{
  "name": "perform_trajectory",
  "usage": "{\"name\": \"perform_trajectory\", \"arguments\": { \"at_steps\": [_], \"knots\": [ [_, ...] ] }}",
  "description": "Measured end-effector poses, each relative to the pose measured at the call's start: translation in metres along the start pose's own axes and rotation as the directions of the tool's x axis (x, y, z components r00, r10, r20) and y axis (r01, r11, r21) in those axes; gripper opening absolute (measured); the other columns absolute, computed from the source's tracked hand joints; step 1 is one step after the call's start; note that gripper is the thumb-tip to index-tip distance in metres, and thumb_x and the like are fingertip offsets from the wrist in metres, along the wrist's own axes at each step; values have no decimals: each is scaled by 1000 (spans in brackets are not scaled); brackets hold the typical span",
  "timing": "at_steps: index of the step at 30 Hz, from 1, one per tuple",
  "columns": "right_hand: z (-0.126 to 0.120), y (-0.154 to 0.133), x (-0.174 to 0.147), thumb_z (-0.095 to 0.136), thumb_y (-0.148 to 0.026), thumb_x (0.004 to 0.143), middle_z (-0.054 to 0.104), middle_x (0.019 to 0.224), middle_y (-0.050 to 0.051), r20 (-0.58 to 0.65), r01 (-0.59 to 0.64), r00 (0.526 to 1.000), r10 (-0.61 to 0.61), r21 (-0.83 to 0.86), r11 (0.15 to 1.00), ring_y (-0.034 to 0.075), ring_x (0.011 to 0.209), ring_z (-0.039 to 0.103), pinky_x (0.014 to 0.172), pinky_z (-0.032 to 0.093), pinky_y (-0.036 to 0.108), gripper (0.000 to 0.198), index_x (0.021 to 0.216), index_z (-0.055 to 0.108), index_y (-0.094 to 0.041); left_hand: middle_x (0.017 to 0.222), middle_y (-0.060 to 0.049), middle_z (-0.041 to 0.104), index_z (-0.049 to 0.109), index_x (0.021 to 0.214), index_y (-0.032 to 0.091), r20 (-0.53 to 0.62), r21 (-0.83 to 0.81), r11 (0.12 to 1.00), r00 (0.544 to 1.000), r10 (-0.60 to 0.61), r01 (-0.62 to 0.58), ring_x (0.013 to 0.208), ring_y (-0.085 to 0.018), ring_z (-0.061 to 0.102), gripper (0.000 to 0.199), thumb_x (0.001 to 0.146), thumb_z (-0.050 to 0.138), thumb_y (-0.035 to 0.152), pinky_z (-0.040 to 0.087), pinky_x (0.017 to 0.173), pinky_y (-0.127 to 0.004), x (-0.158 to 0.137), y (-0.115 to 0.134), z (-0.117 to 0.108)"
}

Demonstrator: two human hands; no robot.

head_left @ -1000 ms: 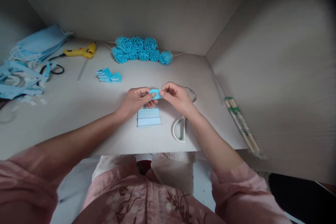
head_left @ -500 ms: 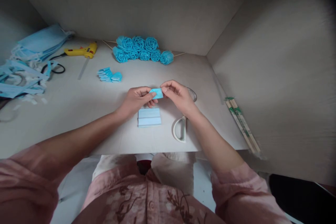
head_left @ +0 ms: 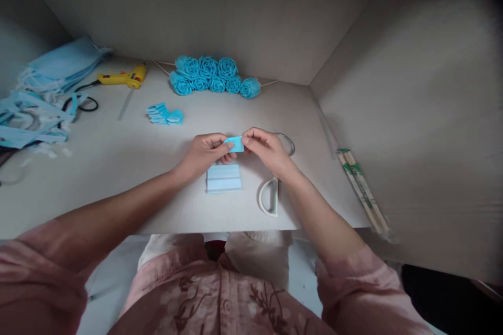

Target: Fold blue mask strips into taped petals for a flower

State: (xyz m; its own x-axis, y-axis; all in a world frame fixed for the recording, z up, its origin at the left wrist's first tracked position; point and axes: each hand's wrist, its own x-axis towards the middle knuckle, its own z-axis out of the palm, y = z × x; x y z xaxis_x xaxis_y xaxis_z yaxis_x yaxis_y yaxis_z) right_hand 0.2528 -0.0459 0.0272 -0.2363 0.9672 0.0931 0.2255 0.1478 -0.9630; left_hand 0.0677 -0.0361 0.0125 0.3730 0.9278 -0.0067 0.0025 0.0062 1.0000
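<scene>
Between my two hands is a small folded piece of blue mask fabric [head_left: 236,144], held just above the table. My left hand [head_left: 210,151] pinches its left end, thumb on top. The fingertips of my right hand [head_left: 264,147] are closed on its right edge. Below them a pleated light-blue piece of mask fabric [head_left: 223,178] lies flat. White-handled scissors [head_left: 260,197] lie partly under my right hand and wrist, their middle hidden. Several folded blue pieces [head_left: 164,114] sit together beyond my left hand.
Blue fabric roses [head_left: 208,74] on sticks lie along the back wall. At the left are a yellow glue gun [head_left: 126,77], a stack of face masks [head_left: 63,63] and a heap of cut strips [head_left: 31,120]. Packaged wooden sticks [head_left: 363,191] rest at the right edge.
My right hand has shifted slightly down and its fingers have drawn closer over the fabric's right edge. The fabric stays in both hands; the view has tilted very slightly.
</scene>
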Motion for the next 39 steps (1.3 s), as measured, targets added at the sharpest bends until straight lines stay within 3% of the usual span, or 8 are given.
{"name": "perform_trajectory", "arguments": {
  "at_steps": [7, 11, 14, 17, 22, 28, 35, 39],
  "knots": [
    [0, 4, -1, 64, -48, 83, 52, 65, -4, 9, 32, 999, -32, -77, 996, 10, 60, 45, 58, 35, 24, 30, 74, 60, -20, 61, -2, 67, 64, 70, 16, 43, 103, 995, 999, -13, 8, 54, -12, 59, 29, 73, 72, 44, 50, 56, -23, -2, 2, 2],
    [-13, 1, 4, 57, -55, 86, 56, 68, -2, -186, 73, 978, -98, -134, 988, 10, 63, 49, 62, 39, 24, 37, 78, 60, -19, 64, -3, 69, 65, 72, 16, 13, 124, 992, 1000, -4, 3, 56, -12, 59, 30, 74, 71, 45, 49, 57, -24, -3, 2, 2],
    [-32, -11, 6, 51, -60, 89, 56, 71, -2, -388, 106, 908, -156, -147, 983, 9, 65, 51, 64, 42, 22, 41, 82, 58, -20, 66, -4, 70, 67, 73, 16, -17, 141, 990, 1000, 5, -2, 57, -12, 59, 27, 75, 70, 43, 49, 57, -24, -3, 2, 2],
    [-51, -34, -1, 48, -59, 91, 55, 72, -2, -474, 101, 860, -189, -204, 974, 8, 66, 52, 63, 43, 21, 41, 85, 59, -21, 66, -3, 70, 67, 73, 16, -20, 156, 987, 1000, 23, -20, 56, -12, 59, 24, 76, 68, 40, 48, 56, -24, -3, 0, 2],
    [-58, -52, -38, 56, -50, 89, 60, 71, -2, -420, 42, 893, -161, -278, 960, 9, 63, 53, 59, 43, 22, 32, 83, 64, -19, 65, -2, 68, 67, 74, 16, -21, 121, 991, 999, 50, -47, 56, -11, 59, 22, 76, 67, 38, 48, 56, -22, -2, -3, 1],
    [-46, -1, -80, 59, -24, 87, 70, 83, 2, -351, -118, 933, -84, -516, 848, 13, 76, 63, 70, 45, 25, 12, 91, 69, -17, 67, -3, 70, 67, 75, 15, -39, 93, 994, 997, 62, -58, 57, -11, 60, 23, 75, 68, 38, 48, 57, -23, -2, -2, 2],
    [-26, 22, -83, 62, -20, 88, 70, 95, 7, -331, -166, 935, -125, -724, 669, 17, 86, 65, 79, 47, 27, 14, 100, 68, -18, 67, -3, 70, 69, 76, 17, -45, 98, 993, 997, 70, -66, 55, -11, 58, 23, 75, 69, 39, 46, 55, -23, -2, 4, 1],
    [-27, 22, -80, 56, -17, 90, 71, 95, 6, -347, -182, 928, -135, -738, 650, 17, 86, 65, 77, 46, 27, 16, 99, 69, -20, 65, -3, 69, 70, 75, 17, -14, 90, 995, 999, 41, -39, 54, -11, 57, 22, 74, 70, 39, 45, 55, -23, -4, 13, 1]
  ]
}}
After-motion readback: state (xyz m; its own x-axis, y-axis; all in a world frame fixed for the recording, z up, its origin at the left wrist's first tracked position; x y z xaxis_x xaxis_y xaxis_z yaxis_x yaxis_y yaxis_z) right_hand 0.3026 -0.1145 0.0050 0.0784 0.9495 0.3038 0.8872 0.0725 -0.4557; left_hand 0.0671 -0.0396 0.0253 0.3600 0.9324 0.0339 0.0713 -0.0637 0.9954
